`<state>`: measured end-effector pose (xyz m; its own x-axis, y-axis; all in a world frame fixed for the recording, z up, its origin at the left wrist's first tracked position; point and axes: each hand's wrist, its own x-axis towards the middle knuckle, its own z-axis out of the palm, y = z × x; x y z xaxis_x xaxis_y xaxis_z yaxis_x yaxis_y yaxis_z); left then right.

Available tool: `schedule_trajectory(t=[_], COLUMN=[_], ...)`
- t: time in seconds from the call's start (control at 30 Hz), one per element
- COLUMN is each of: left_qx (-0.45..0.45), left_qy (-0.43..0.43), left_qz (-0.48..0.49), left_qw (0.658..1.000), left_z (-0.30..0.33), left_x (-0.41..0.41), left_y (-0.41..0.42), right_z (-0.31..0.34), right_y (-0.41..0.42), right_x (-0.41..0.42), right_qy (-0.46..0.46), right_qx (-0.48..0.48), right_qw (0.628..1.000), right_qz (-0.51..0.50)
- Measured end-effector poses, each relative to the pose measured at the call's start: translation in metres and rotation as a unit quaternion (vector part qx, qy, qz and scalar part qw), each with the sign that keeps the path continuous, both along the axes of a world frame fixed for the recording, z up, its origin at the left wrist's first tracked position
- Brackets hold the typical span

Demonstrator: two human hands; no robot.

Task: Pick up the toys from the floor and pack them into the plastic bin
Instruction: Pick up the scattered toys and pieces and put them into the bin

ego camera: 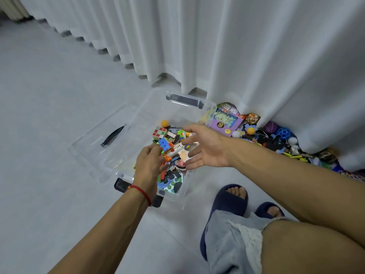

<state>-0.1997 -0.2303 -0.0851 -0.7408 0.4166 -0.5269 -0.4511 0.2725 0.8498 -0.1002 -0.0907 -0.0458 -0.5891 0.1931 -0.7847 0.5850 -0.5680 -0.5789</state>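
1. Two hands hover over the clear bin; the left hand has curled fingers, though whether they clamp anything cannot be told.
2. Right hand spreads its fingers apart, empty.
3. Toys lie heaped against the curtain, right of the bin.

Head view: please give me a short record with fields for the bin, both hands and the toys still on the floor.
bin: clear plastic bin on the floor, partly filled with toys
left hand: left hand over the bin, fingers curled among the toys
right hand: right hand open above the bin
floor toys: toy pile along the curtain
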Motion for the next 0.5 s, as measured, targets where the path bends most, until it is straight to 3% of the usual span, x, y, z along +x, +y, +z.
schedule_trajectory(t=[0.13,0.23,0.27,0.33,0.37,0.4,0.43,0.5], left_qx=[0.0,0.036,0.04,0.032,0.02,0.005,-0.009,-0.044], left_qy=[0.032,0.074,0.087,0.104,0.109,0.113,0.114,0.127], left_qz=[-0.055,-0.125,-0.158,-0.224,-0.257,-0.291,-0.324,-0.381], left_qw=[0.998,0.989,0.983,0.968,0.96,0.95,0.939,0.915], left_z=[0.003,-0.001,-0.004,-0.014,-0.02,-0.028,-0.036,-0.058], left_x=[0.019,0.046,0.056,0.075,0.084,0.093,0.102,0.115], left_y=[0.007,0.023,0.031,0.05,0.061,0.073,0.085,0.109], right_z=[0.003,0.002,0.0,-0.009,-0.016,-0.026,-0.036,-0.058], right_y=[0.036,0.081,0.095,0.122,0.132,0.143,0.152,0.165], right_x=[0.048,0.118,0.145,0.2,0.226,0.248,0.266,0.286], right_qy=[-0.025,-0.116,-0.177,-0.303,-0.357,-0.391,-0.41,-0.414], right_qx=[0.153,0.287,0.36,0.469,0.477,0.461,0.431,0.373], right_qw=[0.988,0.944,0.894,0.745,0.681,0.647,0.647,0.694], right_qz=[0.006,0.111,0.2,0.366,0.426,0.464,0.477,0.456])
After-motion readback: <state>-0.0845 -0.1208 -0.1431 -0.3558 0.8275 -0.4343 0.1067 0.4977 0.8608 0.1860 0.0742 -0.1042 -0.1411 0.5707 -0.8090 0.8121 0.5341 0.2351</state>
